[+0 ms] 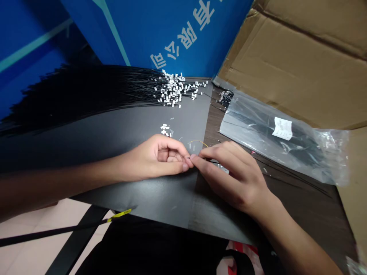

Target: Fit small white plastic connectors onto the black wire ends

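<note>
Thin black wire tip [189,157] pinched betw. fingertips of L hand [159,158] & R hand [231,175], over matte black mat [160,198], nr. small white plastic connectors [165,130]. Fine pinch step in hand, seemingly; steady alignment called for.

A blue printed cardboard panel [160,30] with white characters and a sheet of brown corrugated cardboard [295,65] stand behind a dark wooden table [315,206], above a pale pink floor [37,252].

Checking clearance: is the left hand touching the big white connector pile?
Apart: the head view shows dark mat between the left hand and the connector pile.
</note>
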The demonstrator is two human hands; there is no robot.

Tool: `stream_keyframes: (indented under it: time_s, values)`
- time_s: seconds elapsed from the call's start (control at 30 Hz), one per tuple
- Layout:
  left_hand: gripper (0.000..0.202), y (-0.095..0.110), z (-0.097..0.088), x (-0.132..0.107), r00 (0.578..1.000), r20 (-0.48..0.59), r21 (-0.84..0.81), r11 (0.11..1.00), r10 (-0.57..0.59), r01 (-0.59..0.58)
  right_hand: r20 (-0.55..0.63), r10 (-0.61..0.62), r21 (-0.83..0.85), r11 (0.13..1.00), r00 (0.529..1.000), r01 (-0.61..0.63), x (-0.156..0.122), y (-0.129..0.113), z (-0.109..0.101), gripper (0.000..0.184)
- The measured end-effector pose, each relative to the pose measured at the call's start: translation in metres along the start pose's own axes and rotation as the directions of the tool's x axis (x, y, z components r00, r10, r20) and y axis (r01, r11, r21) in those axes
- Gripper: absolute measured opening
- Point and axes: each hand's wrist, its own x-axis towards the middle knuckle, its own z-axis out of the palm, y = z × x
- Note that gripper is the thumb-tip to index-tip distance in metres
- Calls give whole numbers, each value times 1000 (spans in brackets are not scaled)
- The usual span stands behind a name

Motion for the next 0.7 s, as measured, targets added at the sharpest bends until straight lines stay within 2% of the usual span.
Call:
stream_keyframes:
  time_s: [0.17, 0.27, 0.33, 0.37, 0.43, 0.5, 0.57, 0.63, 0.7]
  values:
    - [3, 0, -2, 0, 1000, 12, 53, 998, 15, -16, 64, -80, -59, 995, 995, 84, 2, 2, -7, 22]
    - [15, -1, -4, 1, 999, 15, 132, 990, 41, -43, 60, -79, -35, 996, 995, 81, 0, 2, -5, 21]
    - [19, -1, -5, 2, 999, 16, 184, 982, 41, -43, 46, 22, 46, 999, 999, -24, -1, -1, -1, 18]
    - [20, -1, -5, 2, 999, 13, 212, 976, 46, -48, 55, 122, 125, 984, 991, -128, 0, -3, 1, 16]
    - [21, -1, -6, 2, 996, 5, 295, 952, 84, -82, 141, 354, 316, 869, 925, -381, 1, -6, 6, 14]
    - [23, -1, -5, 1, 988, 16, 408, 902, 152, -145, 264, 507, 448, 689, 821, -570, 3, -9, 8, 13]
    - [22, -1, -3, 0, 973, 43, 512, 831, 227, -217, 351, 564, 498, 563, 748, -659, 5, -9, 10, 12]
    - [22, -1, -2, -1, 962, 61, 563, 786, 267, -255, 412, 585, 533, 467, 699, -705, 6, -8, 9, 10]
    - [18, -2, 0, -2, 963, 53, 532, 809, 262, -250, 466, 593, 567, 369, 656, -736, 7, -7, 8, 8]
